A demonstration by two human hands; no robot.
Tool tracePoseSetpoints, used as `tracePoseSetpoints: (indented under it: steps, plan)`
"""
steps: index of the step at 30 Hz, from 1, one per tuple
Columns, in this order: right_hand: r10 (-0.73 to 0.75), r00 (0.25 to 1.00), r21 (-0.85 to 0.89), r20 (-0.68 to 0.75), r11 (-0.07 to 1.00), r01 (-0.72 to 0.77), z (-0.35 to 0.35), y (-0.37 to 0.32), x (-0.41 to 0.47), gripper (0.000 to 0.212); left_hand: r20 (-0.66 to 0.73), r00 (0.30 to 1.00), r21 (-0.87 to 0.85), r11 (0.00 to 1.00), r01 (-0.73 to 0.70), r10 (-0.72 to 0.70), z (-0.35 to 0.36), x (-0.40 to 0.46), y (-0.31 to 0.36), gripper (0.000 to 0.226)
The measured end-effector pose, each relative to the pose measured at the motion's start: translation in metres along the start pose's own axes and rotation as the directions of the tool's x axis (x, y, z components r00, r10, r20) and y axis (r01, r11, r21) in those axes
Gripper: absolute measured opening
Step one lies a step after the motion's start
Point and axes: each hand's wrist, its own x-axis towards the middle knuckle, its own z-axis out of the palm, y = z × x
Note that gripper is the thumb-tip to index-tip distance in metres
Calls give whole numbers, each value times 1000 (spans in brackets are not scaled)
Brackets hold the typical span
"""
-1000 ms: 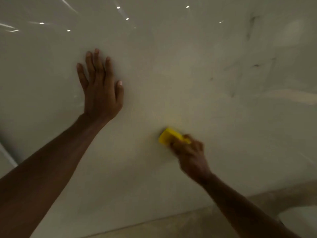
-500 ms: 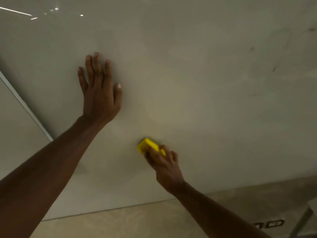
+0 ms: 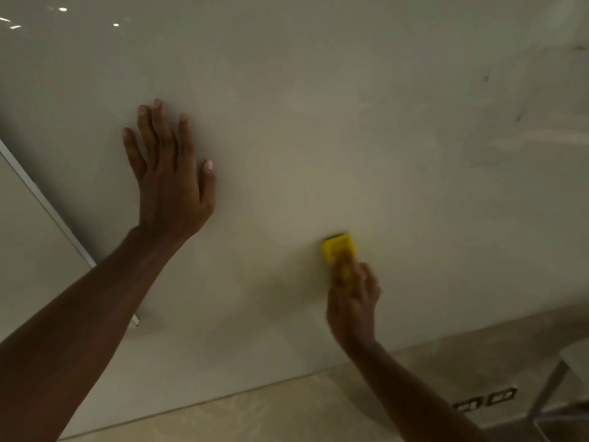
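A glossy pale wall panel (image 3: 318, 106) fills most of the view. My left hand (image 3: 169, 186) lies flat on it with straight, spread fingers. Lower and to the right, my right hand (image 3: 352, 301) grips a small yellow sponge (image 3: 339, 248) and holds it against the panel. The sponge's upper end sticks out above my fingers; its lower part is hidden in my grip.
A thin metal strip (image 3: 47, 205) runs diagonally at the left, edging another panel. Below the wall lies a beige marble floor (image 3: 271, 416). Two dark floor sockets (image 3: 484, 400) and a metal leg (image 3: 548, 387) are at the lower right.
My right hand has moved the sponge to the right across the panel, after sliding it left earlier, and the sponge now points upward. My left hand stays pressed in place.
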Motion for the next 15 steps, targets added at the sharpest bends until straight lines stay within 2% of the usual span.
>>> tracePoseSetpoints:
  steps: [2, 3, 5, 7, 9, 11, 12, 13, 15]
  plan:
    - [-256, 947, -21, 194, 964, 264, 11, -11, -28, 64, -17, 1000, -10, 1000, -10, 10, 1, 0, -1, 63]
    - [-341, 908, -20, 244, 934, 356, 12, -8, -33, 67, -23, 1000, -13, 1000, -16, 15, 2, 0, -2, 63]
    - [-407, 878, -29, 253, 904, 427, 3, 3, -18, 70, -31, 999, -18, 1000, -22, 21, 3, 1, -5, 63]
    - [-285, 944, -65, 166, 952, 299, -14, 15, 11, 70, -34, 999, -35, 999, -17, 16, 3, 0, -5, 63]
    - [21, 1000, -53, -10, 998, -22, -34, 30, 52, 64, -41, 999, -45, 999, -5, 3, 3, 0, -3, 63]
    - [313, 936, 35, -160, 950, -311, -50, 38, 87, 61, -33, 999, -55, 998, 9, -10, 3, 2, 1, 64]
    - [393, 897, 68, -203, 919, -388, -53, 35, 97, 62, -29, 999, -59, 998, 16, -18, 3, 3, 3, 64]
    - [416, 880, 79, -229, 909, -409, -52, 28, 101, 64, -27, 999, -62, 998, 23, -25, 4, 4, 5, 64]
    - [320, 917, 33, -237, 946, -322, -44, 5, 93, 63, -30, 999, -61, 998, 26, -28, 5, 6, 9, 64]
